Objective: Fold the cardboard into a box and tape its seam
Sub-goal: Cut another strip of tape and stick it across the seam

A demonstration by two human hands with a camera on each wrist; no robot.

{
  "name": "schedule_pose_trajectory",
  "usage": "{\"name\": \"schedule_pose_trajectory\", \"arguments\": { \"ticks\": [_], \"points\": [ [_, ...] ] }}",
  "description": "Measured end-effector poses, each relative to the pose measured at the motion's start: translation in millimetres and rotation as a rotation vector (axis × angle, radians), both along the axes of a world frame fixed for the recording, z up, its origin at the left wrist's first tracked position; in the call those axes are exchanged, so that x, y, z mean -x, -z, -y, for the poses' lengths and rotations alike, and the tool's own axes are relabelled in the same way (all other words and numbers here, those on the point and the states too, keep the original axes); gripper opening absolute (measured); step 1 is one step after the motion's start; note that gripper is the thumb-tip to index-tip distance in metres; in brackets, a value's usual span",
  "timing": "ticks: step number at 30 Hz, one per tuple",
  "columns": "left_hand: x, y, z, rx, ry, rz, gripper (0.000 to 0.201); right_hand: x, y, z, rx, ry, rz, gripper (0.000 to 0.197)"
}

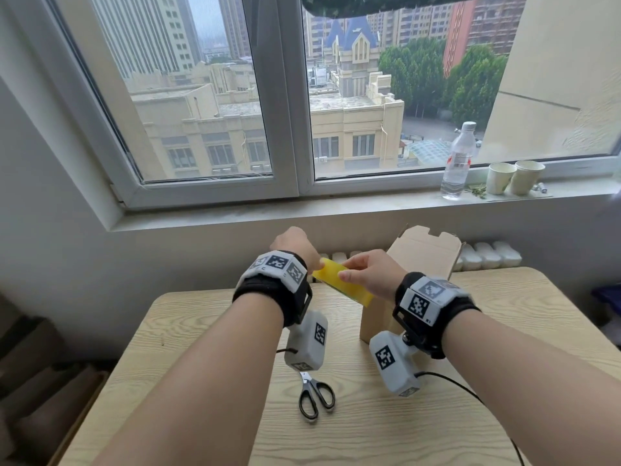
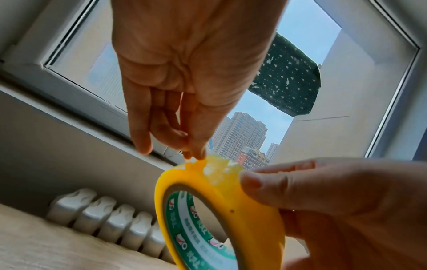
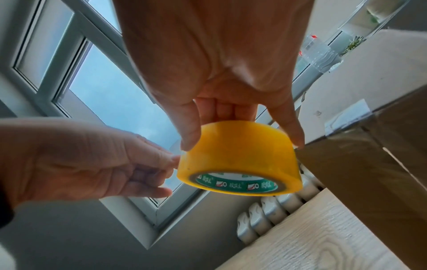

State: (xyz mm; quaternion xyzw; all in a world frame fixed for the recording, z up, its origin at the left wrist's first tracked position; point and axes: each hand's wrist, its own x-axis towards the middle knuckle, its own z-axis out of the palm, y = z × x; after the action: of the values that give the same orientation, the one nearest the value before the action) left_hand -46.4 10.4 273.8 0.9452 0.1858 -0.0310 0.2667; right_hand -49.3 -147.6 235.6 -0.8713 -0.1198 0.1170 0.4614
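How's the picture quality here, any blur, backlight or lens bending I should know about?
Head view: sharp overall, the window frame bows from the wide lens. Left wrist view: the left hand is backlit by the window, and the radiator looks soft. Right wrist view: the tape roll is crisp, the table and the left hand are blurred, and the frame lines tilt steeply.

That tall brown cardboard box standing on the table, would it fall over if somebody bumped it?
Probably, yes. The tall brown cardboard box stands upright on its narrow end on the pale wooden table, so a sideways nudge could tip it. It looks hollow with its top flaps open, so it is likely light and would slide or topple easily.
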Motion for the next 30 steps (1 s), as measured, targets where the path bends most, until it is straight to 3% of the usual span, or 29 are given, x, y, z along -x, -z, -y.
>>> {"name": "schedule_pose_trajectory", "arguments": {
  "ticks": [3, 9, 11, 14, 16, 19, 22, 24, 28, 30],
  "points": [
    [6, 5, 0, -0.082, 0.035, 0.020, 0.019, 4, 9, -6, 0.032, -0.026, 0.002, 0.031],
    [12, 7, -3, 0.087, 0.275, 0.155, 0.006, 5, 24, -6, 0.102, 0.072, 0.025, 0.031],
    [9, 6, -9, 0.099, 0.282, 0.189, 0.008, 5, 29, -6, -0.070, 0.088, -0.068, 0.035],
    [5, 3, -22, 0.179, 0.258, 0.193, 0.014, 13, 30, -14, -0.437, 0.002, -0.372, 0.032],
    [6, 2, -29, 0.113, 0.285, 0.185, 0.014, 17, 33, -19, -0.492, -0.084, -0.479, 0.032],
    [13, -2, -35, -0.016, 0.334, 0.225, 0.011, 16, 39, -24, -0.373, -0.103, -0.424, 0.036],
    [16, -11, -39, 0.030, 0.369, 0.270, 0.011, 13, 48, -29, 0.032, -0.020, -0.177, 0.051],
    [16, -18, -43, 0.028, 0.415, 0.261, 0.009, 12, 54, -33, 0.073, 0.018, -0.139, 0.063],
    [16, -16, -60, 0.012, 0.375, 0.277, 0.008, 22, 55, -45, -0.264, -0.077, -0.435, 0.032],
    [18, -10, -67, 0.020, 0.368, 0.271, 0.010, 25, 57, -53, -0.259, -0.098, -0.426, 0.024]
  ]
}}
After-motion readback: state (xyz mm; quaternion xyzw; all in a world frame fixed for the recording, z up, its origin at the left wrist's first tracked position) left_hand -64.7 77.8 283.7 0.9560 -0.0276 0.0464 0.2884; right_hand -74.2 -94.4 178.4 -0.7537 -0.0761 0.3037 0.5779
